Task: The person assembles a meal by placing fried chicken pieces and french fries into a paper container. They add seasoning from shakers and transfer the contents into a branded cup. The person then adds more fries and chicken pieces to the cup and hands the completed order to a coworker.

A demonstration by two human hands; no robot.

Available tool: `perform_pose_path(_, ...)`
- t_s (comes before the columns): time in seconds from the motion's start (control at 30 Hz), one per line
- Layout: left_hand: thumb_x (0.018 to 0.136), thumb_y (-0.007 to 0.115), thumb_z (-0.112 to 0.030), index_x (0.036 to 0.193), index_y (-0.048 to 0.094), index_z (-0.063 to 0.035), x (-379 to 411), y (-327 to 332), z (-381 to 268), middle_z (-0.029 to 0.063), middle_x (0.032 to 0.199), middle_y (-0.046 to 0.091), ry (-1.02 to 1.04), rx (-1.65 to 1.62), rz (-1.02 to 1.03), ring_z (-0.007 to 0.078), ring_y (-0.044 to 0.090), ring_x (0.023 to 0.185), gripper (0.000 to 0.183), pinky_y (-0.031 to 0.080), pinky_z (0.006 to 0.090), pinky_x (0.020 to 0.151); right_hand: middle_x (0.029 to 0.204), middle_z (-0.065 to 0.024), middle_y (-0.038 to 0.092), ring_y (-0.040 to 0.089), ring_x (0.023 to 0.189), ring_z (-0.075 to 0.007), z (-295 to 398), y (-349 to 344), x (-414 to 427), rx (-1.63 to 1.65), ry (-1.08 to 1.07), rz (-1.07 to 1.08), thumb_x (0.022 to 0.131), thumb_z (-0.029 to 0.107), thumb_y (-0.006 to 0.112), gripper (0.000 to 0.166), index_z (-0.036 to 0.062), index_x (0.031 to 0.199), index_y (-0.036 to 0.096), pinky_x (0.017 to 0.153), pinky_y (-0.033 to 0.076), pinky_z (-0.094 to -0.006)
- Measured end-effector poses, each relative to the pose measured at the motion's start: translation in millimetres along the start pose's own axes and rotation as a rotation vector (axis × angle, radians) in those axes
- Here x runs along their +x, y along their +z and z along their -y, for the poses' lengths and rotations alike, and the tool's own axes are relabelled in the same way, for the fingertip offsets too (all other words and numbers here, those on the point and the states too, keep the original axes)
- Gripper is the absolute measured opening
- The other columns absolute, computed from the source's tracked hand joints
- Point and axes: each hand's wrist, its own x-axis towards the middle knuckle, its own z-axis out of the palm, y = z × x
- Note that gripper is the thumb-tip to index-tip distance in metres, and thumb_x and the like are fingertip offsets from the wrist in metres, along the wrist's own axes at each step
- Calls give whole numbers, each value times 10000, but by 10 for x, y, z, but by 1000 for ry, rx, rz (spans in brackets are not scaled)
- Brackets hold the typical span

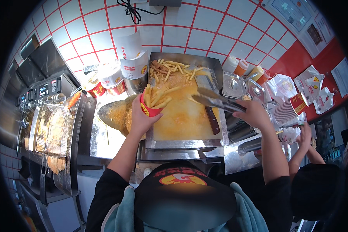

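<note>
My left hand [143, 120] grips a red paper cup [150, 110] filled with french fries [158, 97], held over the left side of a cutting board [179, 127] in a metal tray. In my right hand [253, 113] are metal tongs [217, 100], their tips over the board's right half. A cleaver [211, 110] with a dark wooden handle lies beneath the tongs on the board. Loose fries [177, 68] and pieces of fried food [158, 68] are at the tray's far end. A metal bowl or scoop [113, 113] sits behind my left hand, partly hidden.
At left, a fryer basket [52, 130] holds fried food. Paper sleeves [133, 68] and tubs [110, 76] stand at the back left. Squeeze bottles [240, 67], lidded metal containers [233, 84] and stacked paper cups [287, 110] are at right. Another person's hands [304, 139] hold a paper bag there.
</note>
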Motion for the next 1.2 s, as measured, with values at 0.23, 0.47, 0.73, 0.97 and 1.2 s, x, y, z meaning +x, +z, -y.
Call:
perform_pose_path(0.23, 531, 821, -246, 1342, 227, 4, 43, -39, 73, 193, 1284, 347, -2, -47, 53, 328, 357, 1209, 1036, 313, 397, 1012, 875, -155, 637, 610, 839, -315, 67, 198, 593, -109, 141, 28, 748, 418, 631, 407, 78, 972, 646, 733, 478, -403)
perform_pose_path(0.47, 521, 822, -220, 1327, 249, 1, 20, -111, -18, 188, 1267, 367, -5, -58, 9, 327, 386, 1182, 1013, 324, 399, 1003, 868, -160, 636, 607, 846, -306, 184, 621, 1451, -149, 166, -4, 743, 425, 619, 401, 63, 910, 659, 728, 470, -410)
perform_pose_path(0.73, 504, 823, -181, 1293, 309, -18, 8, -245, 82, 169, 1201, 423, 107, 6, -60, 328, 422, 1132, 955, 355, 403, 961, 925, -129, 646, 616, 854, -294, 223, 131, 1297, -97, 70, 23, 712, 394, 662, 393, 104, 976, 668, 753, 479, -386)
perform_pose_path(0.97, 516, 827, -218, 1299, 293, -6, 126, -171, 267, 185, 1226, 409, 142, 86, -18, 344, 394, 1160, 971, 339, 415, 982, 779, -73, 643, 612, 688, -218, 758, -519, 501, -163, -268, -277, 712, 213, 694, 342, 106, 1033, 642, 621, 466, -334)
perform_pose_path(1.2, 505, 830, -233, 1322, 264, 20, 193, -117, 213, 188, 1230, 414, 110, 157, 11, 338, 408, 1152, 1025, 327, 397, 993, 775, -23, 624, 603, 715, -187, 1487, -839, 271, -679, -652, -287, 679, 150, 666, 277, 95, 948, 629, 624, 476, -318)
